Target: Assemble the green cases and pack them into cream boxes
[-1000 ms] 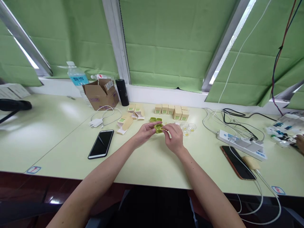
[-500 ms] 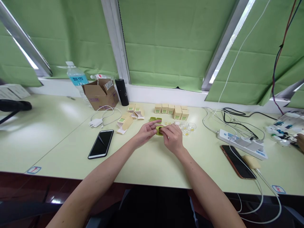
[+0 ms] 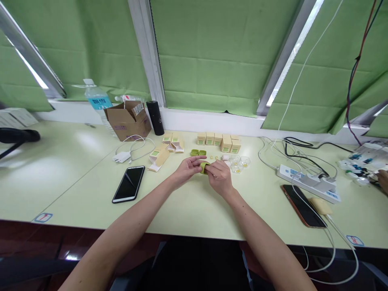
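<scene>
A small green box-like case (image 3: 203, 168) is between my two hands over the middle of the table. My left hand (image 3: 188, 169) grips its left side, with the index finger stretched out above it. The fingers of my right hand (image 3: 220, 173) are bent and pinched at the case's right side; whether they also hold something small inside cannot be made out. Just beyond lie two similar open green cases (image 3: 198, 152) and some tiny yellow pieces (image 3: 214, 157). Near my right hand are a whitish round piece (image 3: 225, 157) and several transparent plastic cups (image 3: 238, 163).
Several cream cartons (image 3: 218, 140) stand at the back; opened ones (image 3: 159, 157) lie left. A phone (image 3: 129, 184), charger (image 3: 122, 157), cardboard box (image 3: 129, 121) and black bottle (image 3: 155, 118) are leftward. A power strip (image 3: 309, 184) and another phone (image 3: 304, 206) are rightward.
The green case has turned slightly in my fingers, and my right hand has shifted a little to the left. The other things on the table look the same.
</scene>
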Tool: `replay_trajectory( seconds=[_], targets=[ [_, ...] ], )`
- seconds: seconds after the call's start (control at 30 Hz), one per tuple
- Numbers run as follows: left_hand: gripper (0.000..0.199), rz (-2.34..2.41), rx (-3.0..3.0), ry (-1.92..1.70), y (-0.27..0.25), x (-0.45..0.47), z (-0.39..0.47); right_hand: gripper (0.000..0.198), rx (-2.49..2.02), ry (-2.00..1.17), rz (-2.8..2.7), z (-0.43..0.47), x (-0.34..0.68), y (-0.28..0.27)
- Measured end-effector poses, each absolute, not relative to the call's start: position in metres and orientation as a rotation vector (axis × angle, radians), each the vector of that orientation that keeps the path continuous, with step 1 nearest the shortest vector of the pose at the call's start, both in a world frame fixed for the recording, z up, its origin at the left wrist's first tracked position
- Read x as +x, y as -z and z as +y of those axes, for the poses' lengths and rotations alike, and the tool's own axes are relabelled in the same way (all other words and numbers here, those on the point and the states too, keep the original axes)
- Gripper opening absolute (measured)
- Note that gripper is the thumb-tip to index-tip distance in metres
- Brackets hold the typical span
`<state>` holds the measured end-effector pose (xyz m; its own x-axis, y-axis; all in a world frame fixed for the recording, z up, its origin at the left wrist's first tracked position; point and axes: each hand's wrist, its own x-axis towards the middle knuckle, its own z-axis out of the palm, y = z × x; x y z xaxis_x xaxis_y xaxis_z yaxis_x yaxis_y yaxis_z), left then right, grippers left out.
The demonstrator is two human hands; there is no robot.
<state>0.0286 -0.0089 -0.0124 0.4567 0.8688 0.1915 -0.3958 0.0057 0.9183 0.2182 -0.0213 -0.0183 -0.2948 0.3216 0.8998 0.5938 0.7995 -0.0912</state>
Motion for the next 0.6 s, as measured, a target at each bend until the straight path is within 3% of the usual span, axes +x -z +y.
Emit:
replay_trajectory(
  seconds=[0.27,0.43,0.6],
  targets=[
    [0.074,0.531,1.131,-1.109,0.0182,0.0253,-0.0037,0.024,-0.722,0.177,-1.937,-0.0179,0.2207,0.0188],
    [0.071,0.508,1.120,-1.101,0.0178,0.0242,-0.0043,0.018,-0.674,0.161,-1.895,-0.0166,0.2208,0.0204],
    [0.065,0.480,1.120,-1.103,0.0185,0.0252,-0.0050,0.026,-0.705,0.224,-1.967,-0.0186,0.2213,0.0175]
  ],
)
